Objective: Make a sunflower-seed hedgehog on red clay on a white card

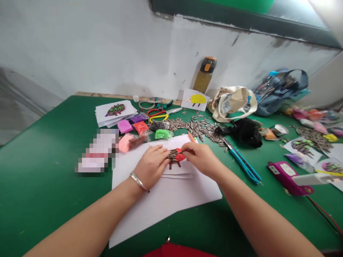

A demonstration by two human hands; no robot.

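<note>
Your right hand (202, 159) pinched a seed (183, 151), your left hand (151, 166) lay open on the paper (160, 207), and seeds (173, 156) covered part of the red clay (180, 154) (the rest was bare).

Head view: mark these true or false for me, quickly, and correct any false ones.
The left hand wears a metal bangle. True.
The right hand holds scissors. False: its fingertips are at the stuck-on seeds, gripping something too small to tell.
Loose seeds lie on the table beyond the paper. True.
The clay under the stuck-on seeds is blue. False: it is red.
</note>
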